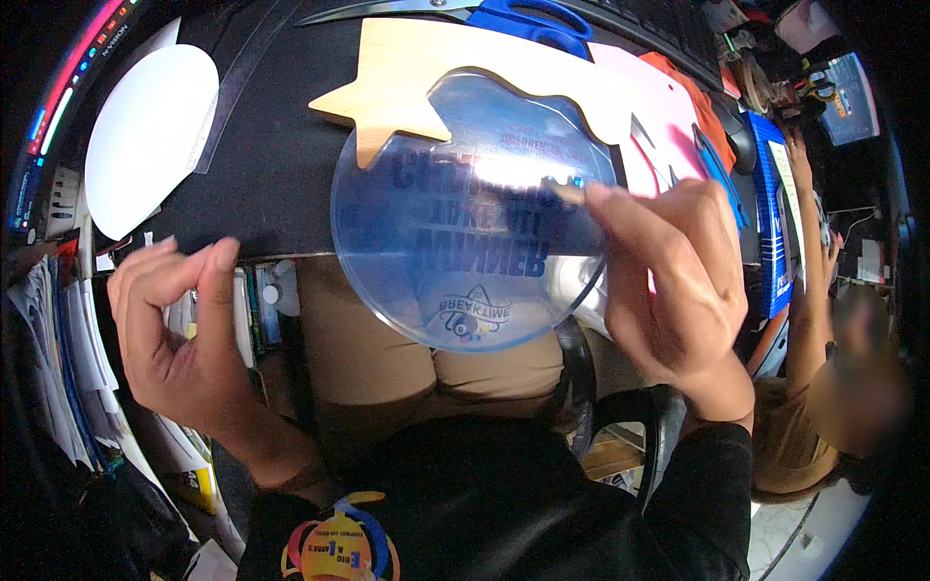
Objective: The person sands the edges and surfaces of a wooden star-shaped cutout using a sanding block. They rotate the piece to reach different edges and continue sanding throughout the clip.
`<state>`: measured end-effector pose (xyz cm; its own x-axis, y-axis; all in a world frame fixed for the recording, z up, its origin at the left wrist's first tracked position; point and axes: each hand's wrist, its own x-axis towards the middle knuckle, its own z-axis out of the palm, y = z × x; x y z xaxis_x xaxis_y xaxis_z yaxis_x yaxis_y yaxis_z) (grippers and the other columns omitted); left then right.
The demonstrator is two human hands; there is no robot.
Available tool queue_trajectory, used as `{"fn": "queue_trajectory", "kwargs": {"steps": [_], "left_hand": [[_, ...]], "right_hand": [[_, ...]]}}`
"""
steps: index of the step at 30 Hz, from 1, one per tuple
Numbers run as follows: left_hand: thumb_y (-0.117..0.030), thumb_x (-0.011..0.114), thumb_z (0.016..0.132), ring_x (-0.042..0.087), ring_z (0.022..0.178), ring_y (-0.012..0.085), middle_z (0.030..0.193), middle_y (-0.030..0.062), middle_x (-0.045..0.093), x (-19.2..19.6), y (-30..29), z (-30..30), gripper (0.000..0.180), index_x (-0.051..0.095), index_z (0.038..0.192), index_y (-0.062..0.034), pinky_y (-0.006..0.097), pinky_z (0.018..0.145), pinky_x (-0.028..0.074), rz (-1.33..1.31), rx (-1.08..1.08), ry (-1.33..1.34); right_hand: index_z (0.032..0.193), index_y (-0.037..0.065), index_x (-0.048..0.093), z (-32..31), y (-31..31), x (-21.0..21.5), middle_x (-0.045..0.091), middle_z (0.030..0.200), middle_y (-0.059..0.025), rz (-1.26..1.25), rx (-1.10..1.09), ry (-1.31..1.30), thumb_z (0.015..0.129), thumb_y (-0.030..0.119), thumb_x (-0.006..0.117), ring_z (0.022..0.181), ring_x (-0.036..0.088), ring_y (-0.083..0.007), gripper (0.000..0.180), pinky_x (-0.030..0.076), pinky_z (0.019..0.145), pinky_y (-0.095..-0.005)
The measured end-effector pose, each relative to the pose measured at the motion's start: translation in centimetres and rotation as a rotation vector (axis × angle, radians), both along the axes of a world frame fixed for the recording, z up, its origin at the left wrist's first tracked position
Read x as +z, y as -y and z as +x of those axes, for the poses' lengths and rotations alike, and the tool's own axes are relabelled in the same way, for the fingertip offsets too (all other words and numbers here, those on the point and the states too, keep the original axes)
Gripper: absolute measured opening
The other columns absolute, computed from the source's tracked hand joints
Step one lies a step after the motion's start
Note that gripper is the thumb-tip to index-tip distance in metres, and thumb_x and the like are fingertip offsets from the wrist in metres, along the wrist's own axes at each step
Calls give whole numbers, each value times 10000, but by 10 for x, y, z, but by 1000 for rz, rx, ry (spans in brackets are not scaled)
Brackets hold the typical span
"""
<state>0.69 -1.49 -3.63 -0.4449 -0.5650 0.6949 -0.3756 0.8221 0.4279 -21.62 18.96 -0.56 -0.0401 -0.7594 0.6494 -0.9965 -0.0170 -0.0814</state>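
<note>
A clear round plastic disc (387, 218) with dark printed lettering lies over the near edge of the dark desk, sticking out above my lap. On its far side is a pale yellow shooting-star cutout (397, 73), its star end at the left. My right hand (678, 271) is at the disc's right side, thumb and forefinger pinched over its surface; whatever they pinch is too small to make out. Away to the left of the disc, my left hand (179, 334) is raised with fingers curled and tips pressed together. Anything between those tips does not show.
Blue-handled scissors (533, 24) lie at the far edge beside a keyboard (639, 24). White paper (150, 140) is at the left, pink paper (644, 82) and a blue cutter (717, 174) at the right. Another person's arm (809, 252) rests farther right. Papers (58, 358) stack below left.
</note>
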Motion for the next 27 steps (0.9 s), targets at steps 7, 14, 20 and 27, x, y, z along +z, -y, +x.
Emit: {"fn": "queue_trajectory", "kwargs": {"steps": [7,14,20,27], "left_hand": [[-110,780,839,578,721,226,734,86,625,-14,-15,35,161,659,786,-18,337,734,422,258,48,232],[-111,800,832,559,678,225,712,98,598,-47,-18,61,248,597,743,0,348,674,454,335,131,625],[-128,785,808,686,750,332,803,163,709,-70,-10,63,157,699,763,-4,417,707,502,477,126,616],[-226,761,883,722,794,295,870,178,735,-64,-7,61,235,717,909,3,380,741,530,626,289,760]], "right_hand": [[990,28,719,-24,35,-32,556,825,-16,-145,17,-303,682,220,662,713,503,-200,367,390,657,-356],[1067,50,711,-24,57,-28,532,845,-10,-26,28,-312,699,127,699,734,504,-185,376,383,667,-349],[1056,52,713,-25,57,-29,519,869,-5,-8,31,-333,722,146,698,753,499,-185,347,390,677,-350],[1062,43,717,-27,57,-29,525,848,-9,8,42,-345,705,125,706,733,506,-184,367,400,668,-349]]}}
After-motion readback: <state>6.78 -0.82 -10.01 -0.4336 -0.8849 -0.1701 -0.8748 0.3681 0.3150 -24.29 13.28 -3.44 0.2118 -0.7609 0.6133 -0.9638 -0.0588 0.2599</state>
